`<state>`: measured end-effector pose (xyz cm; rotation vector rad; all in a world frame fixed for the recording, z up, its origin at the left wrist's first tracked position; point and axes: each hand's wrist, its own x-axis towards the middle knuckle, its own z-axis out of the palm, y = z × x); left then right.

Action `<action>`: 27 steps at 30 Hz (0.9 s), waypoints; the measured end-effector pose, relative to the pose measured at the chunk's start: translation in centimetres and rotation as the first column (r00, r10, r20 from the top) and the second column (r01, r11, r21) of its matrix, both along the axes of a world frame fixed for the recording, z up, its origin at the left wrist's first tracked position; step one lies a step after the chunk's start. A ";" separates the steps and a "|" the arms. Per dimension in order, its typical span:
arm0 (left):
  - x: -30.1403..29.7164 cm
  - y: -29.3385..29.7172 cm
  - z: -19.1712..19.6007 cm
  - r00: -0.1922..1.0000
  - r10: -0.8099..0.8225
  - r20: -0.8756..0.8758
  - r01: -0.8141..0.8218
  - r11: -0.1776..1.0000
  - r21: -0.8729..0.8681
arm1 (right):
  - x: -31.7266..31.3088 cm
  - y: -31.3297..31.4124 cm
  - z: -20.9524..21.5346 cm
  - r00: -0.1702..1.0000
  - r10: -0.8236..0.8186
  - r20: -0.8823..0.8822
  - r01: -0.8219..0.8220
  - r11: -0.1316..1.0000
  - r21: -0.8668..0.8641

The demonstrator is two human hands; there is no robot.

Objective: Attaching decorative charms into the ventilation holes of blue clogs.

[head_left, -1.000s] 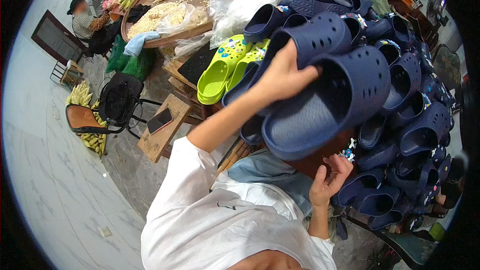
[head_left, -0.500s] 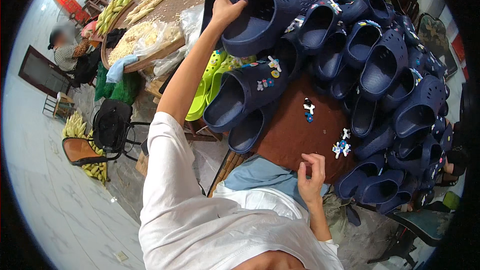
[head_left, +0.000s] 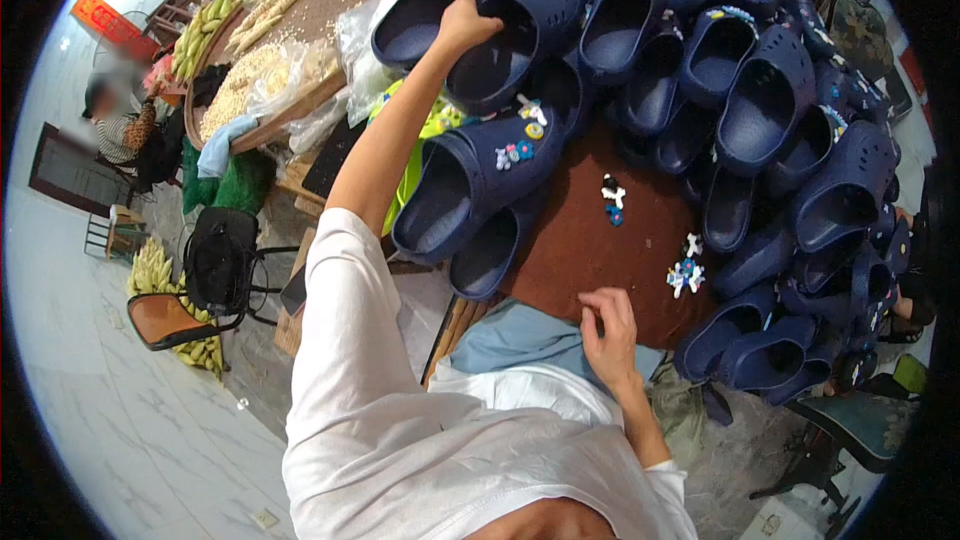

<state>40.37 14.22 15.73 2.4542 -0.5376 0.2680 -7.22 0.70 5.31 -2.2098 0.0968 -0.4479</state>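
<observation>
My left hand (head_left: 465, 24) reaches far up and grips a pair of plain navy clogs at their adjoining sides: one clog (head_left: 410, 28) to its left, the other (head_left: 488, 65) to its right. Below them a navy clog with small charms (head_left: 440, 185) rests on another clog (head_left: 487, 258). My right hand (head_left: 610, 332) hovers over the near edge of a brown cushioned surface (head_left: 590, 260), fingers loosely bent and apart, holding nothing. On the brown surface lie a few loose charms (head_left: 612, 198) and a small cluster of white and blue charms (head_left: 685, 278).
Navy clogs (head_left: 755, 130) heap up along the right and far side. Lime-green clogs (head_left: 405, 180) sit behind my left forearm. Far left are a round tray of pale kernels (head_left: 250, 90), corn cobs (head_left: 150, 270), a chair with a black bag (head_left: 222, 250) and a seated person (head_left: 125, 130).
The pair of clogs at my left hand has tipped and spread, the left one now showing its inside. My right hand has shifted slightly left. The whole view has shifted a little.
</observation>
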 end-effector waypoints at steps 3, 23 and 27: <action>-0.9 0.4 0.5 0.998 0.000 0.057 -0.001 1.000 0.018 | 2.0 0.2 0.7 0.998 0.062 0.032 -0.060 0.997 -0.038; -20.8 12.3 -4.2 0.976 -0.218 0.012 0.215 0.952 -0.216 | 15.9 -4.9 -6.1 0.974 -0.191 0.122 0.226 0.857 -0.464; -20.0 11.3 -5.2 0.976 -0.210 0.051 0.213 0.899 -0.383 | 16.5 -7.0 -9.2 0.991 -0.122 0.051 0.131 0.842 -0.523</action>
